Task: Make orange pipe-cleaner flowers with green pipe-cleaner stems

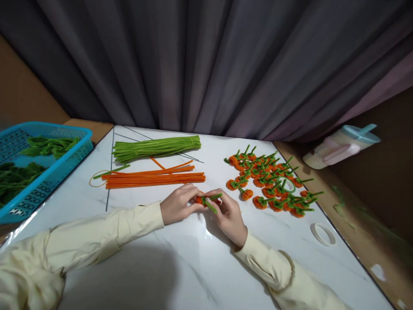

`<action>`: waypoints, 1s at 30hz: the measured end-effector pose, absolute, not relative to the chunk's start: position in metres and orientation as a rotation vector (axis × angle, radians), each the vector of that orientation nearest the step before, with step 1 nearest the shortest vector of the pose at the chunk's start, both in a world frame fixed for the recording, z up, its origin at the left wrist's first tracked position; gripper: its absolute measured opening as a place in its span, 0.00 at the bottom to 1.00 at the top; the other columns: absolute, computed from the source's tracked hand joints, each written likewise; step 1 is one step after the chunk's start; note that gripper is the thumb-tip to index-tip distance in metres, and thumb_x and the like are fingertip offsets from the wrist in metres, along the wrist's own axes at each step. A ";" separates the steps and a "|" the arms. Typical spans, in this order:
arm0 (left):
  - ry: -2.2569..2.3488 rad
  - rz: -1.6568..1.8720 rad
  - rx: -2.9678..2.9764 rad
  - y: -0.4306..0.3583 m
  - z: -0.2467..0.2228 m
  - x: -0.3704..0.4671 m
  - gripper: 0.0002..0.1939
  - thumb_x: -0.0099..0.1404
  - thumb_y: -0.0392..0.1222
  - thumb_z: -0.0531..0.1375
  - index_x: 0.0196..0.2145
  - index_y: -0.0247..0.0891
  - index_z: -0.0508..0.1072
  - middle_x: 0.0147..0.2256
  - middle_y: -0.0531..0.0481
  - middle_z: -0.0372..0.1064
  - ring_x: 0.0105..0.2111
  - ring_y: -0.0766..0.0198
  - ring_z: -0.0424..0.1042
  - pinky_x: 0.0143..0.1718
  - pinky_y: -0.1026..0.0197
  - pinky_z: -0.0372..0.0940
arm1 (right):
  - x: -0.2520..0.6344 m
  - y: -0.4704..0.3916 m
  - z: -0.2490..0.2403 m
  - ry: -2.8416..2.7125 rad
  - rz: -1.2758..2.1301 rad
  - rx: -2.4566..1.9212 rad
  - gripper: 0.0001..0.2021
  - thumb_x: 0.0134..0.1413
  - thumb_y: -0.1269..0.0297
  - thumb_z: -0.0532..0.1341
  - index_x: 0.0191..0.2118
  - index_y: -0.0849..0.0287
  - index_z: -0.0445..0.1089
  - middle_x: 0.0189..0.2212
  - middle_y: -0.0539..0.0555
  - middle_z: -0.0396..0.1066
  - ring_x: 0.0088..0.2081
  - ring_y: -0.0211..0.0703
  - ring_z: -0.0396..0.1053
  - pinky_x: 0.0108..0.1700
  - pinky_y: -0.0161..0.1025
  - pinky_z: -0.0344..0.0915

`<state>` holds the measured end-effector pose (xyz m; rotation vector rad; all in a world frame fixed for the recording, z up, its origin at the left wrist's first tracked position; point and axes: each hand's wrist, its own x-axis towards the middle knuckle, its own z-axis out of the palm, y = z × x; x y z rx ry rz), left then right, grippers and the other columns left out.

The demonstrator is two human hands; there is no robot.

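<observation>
- While holding a small orange-and-green fuzzy piece (199, 199) between both hands, has it over the middle of the desk (226, 284), well inside the left and right edges.
- With the left hand (180, 204), pinches narrowly at the orange part, thumb against fingers; has the piece right at those fingertips, to the right of the palm.
- With the right hand (229, 215), pinches just as narrowly at the green part; has the piece at the fingertips, to the left of the palm, with green ends poking out past the fingers. Cannot tell about contact with the desk below.
- Just beyond the left hand, has a bundle of orange stems (155, 180), with a few askew on top and a thin loop (90, 181) at the left end.
- Farther back, toward the far-left corner, has a thick bundle of green stems (158, 147).
- To the right of the right hand, out toward the right edge, has a crowd of similar pieces (258, 181), with a tape ring (293, 186) among them.
- Near the right edge, closer in, has a white ring (314, 234).
- Along the left edge, has a blue basket (64, 165) with green leafy pieces (51, 146) inside; past the right edge, a lidded tumbler (335, 150); behind the far edge, a grey curtain (180, 64).
</observation>
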<state>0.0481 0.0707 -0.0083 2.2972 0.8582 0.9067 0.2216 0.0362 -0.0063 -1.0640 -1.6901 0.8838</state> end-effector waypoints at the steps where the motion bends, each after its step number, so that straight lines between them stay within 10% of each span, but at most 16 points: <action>1: 0.860 0.910 2.300 0.071 -0.008 0.048 0.12 0.64 0.47 0.56 0.34 0.35 0.69 0.26 0.52 0.62 0.27 0.66 0.62 0.29 0.65 0.59 | 0.221 0.036 -0.006 -1.682 0.893 -1.068 0.06 0.58 0.64 0.55 0.37 0.57 0.67 0.33 0.54 0.68 0.33 0.40 0.67 0.33 0.37 0.65; 30: 0.739 1.029 2.339 0.070 -0.010 0.048 0.09 0.64 0.43 0.56 0.37 0.35 0.71 0.28 0.47 0.70 0.29 0.64 0.66 0.31 0.63 0.62 | 0.220 0.036 -0.005 -1.618 0.912 -1.081 0.04 0.57 0.64 0.56 0.36 0.57 0.66 0.31 0.52 0.68 0.32 0.39 0.67 0.33 0.35 0.66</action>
